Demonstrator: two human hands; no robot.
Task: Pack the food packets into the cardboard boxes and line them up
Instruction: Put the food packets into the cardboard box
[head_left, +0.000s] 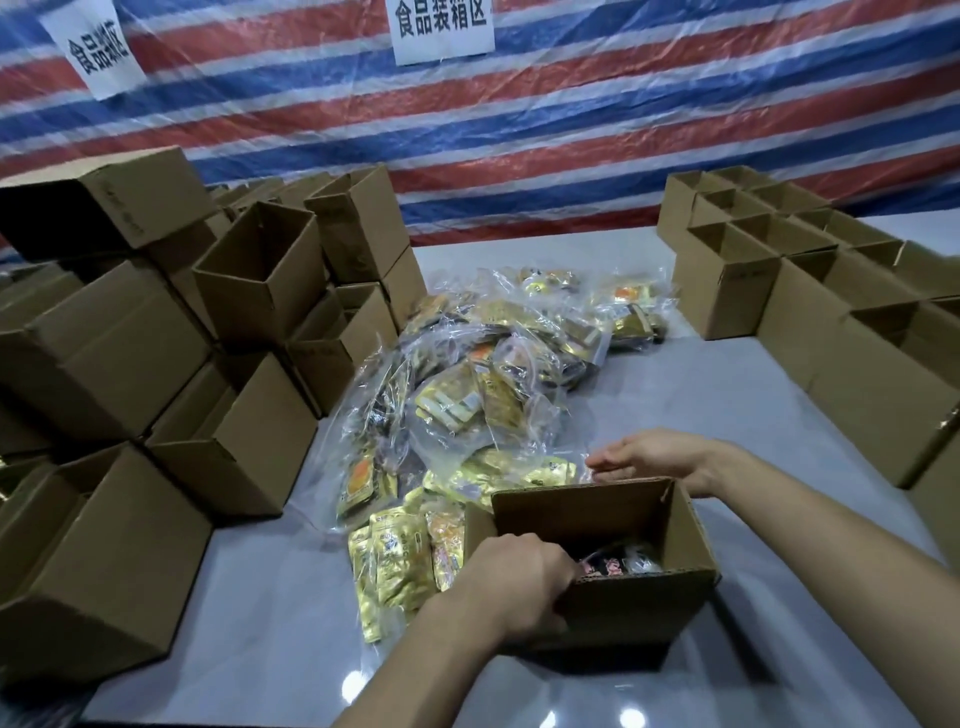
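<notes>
Your left hand (514, 577) has its grip curled over the near-left rim of the open cardboard box (644, 605), thumb outside and fingers inside. Your right hand (657, 457) hovers just behind the box's far wall, grip open, fingers straight and pointing left over the gold packets (524, 470) lying there; contact cannot be made out. The box stands on the grey desk (727, 400) right in front of you, with a few dark packets (618, 565) in its bottom. Just beside its left wall lie loose gold packets (395, 564). Beyond them is a heap of packets in clear bags (467, 374). Open boxes are piled at your left (249, 270), and more stand in rows at your right (727, 275). 2 paper signs (441, 26) hang on the striped tarp (571, 135).
</notes>
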